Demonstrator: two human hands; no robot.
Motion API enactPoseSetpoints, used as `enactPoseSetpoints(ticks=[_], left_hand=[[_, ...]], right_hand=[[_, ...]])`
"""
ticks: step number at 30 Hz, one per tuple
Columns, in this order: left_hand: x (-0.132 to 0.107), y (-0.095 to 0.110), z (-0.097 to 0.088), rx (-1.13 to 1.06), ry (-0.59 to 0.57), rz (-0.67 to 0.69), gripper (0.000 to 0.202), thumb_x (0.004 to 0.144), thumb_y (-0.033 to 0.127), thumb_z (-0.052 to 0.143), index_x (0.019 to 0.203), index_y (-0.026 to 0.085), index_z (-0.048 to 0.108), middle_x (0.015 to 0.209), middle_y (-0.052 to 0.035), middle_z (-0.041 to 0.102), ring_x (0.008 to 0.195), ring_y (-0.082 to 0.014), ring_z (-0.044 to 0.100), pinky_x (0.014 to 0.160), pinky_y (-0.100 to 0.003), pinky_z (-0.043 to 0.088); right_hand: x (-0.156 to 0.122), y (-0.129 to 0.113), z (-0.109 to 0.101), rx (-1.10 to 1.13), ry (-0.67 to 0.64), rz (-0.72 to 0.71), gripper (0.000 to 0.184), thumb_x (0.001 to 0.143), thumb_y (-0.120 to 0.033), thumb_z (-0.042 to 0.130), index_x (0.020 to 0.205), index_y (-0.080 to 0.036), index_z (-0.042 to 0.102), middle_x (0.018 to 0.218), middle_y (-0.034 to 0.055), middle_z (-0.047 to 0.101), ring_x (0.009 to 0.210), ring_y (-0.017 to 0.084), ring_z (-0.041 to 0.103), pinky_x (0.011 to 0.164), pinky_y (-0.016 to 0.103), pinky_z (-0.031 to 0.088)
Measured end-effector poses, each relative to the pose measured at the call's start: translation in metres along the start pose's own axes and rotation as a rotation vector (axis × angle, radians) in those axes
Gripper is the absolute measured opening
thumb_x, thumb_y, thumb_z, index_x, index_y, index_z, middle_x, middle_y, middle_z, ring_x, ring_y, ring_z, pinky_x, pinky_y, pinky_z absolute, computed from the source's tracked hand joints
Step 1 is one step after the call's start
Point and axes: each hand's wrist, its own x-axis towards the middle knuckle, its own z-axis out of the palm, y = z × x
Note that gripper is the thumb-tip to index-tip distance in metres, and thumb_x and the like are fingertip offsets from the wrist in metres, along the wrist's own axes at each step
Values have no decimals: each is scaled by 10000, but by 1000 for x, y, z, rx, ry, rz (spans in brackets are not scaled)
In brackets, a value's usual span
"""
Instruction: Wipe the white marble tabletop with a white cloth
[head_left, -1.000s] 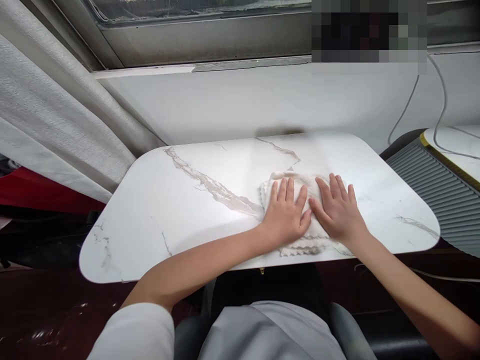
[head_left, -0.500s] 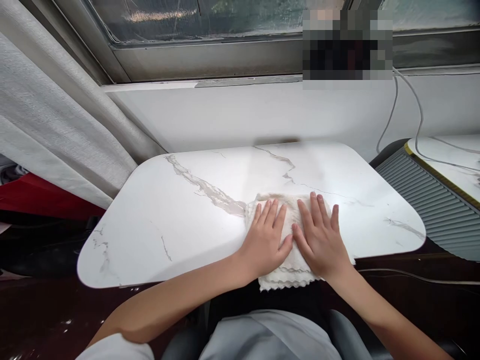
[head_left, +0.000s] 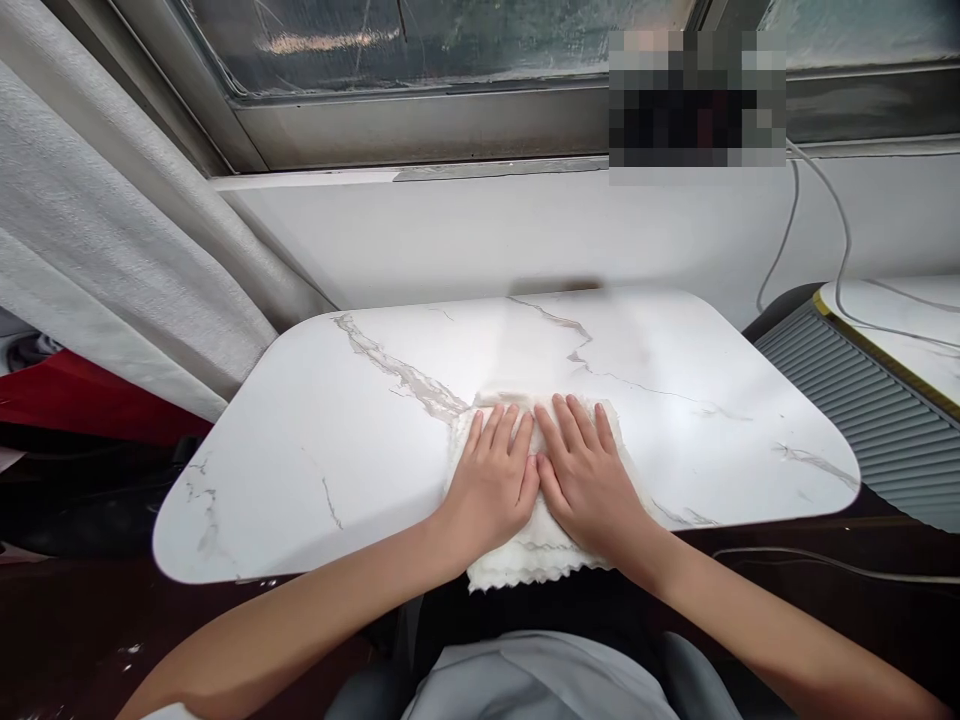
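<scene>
A white cloth with a wavy edge (head_left: pixel 525 562) lies at the near edge of a white marble table (head_left: pixel 337 430), its front hem hanging a little over the rim. My left hand (head_left: pixel 491 478) presses flat on the cloth's left half, fingers stretched out and close together. My right hand (head_left: pixel 585 475) lies flat beside it on the right half, fingers spread forward. The two thumbs touch at the middle of the cloth. Most of the cloth is hidden under my palms.
A grey curtain (head_left: pixel 112 250) hangs at the left by a window sill (head_left: pixel 420 170). A ribbed grey unit (head_left: pixel 877 420) and a second white tabletop (head_left: pixel 907 320) stand at the right, with thin cables (head_left: pixel 844 260) running along the wall.
Both hands have slid the cloth leftward along the table's near edge, from right of centre toward the middle, staying flat on it throughout.
</scene>
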Motion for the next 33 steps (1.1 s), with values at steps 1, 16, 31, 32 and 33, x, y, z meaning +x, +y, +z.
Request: enactPoseSetpoints(ticks=[1,16,31,32,33], left_hand=[[2,-2,0,-9,-14,-10,530,995,272,260,1439,63,459,1511,-157,449,1451,-300,337,1212,-510,282],[122,-66,19,-188,64,-192,478,985,209,304,1418,83,464,1500,-125,473,1422,-231,384,1236,-412,197],[218,-120,34,-159,178,-177,403,957,202,383,1294,111,585,1343,-110,613,1246,-251,536,1144,-385,333],[223,-123,34,-154,184,-176,402,955,203,385,1287,104,589,1329,-115,621,1232,-256,545,1132,-384,345],[227,-126,35,-149,187,-176,400,952,201,385,1276,101,595,1314,-120,630,1218,-259,554,1116,-384,360]], right_hand=[[4,1,0,-2,-15,-7,575,979,-293,306,1497,-67,413,1546,209,366,1469,367,266,1195,619,219],[129,45,32,-12,6,121,539,979,-295,302,1476,-122,420,1516,175,415,1433,313,324,1182,544,188],[227,89,61,5,94,179,515,961,-330,322,1429,-190,486,1365,144,524,1320,343,368,1120,529,230],[231,89,62,5,98,185,512,960,-326,323,1422,-187,494,1346,142,537,1293,338,388,1111,509,246],[235,89,62,3,103,193,508,958,-321,324,1414,-185,503,1332,141,546,1272,334,403,1103,493,255]])
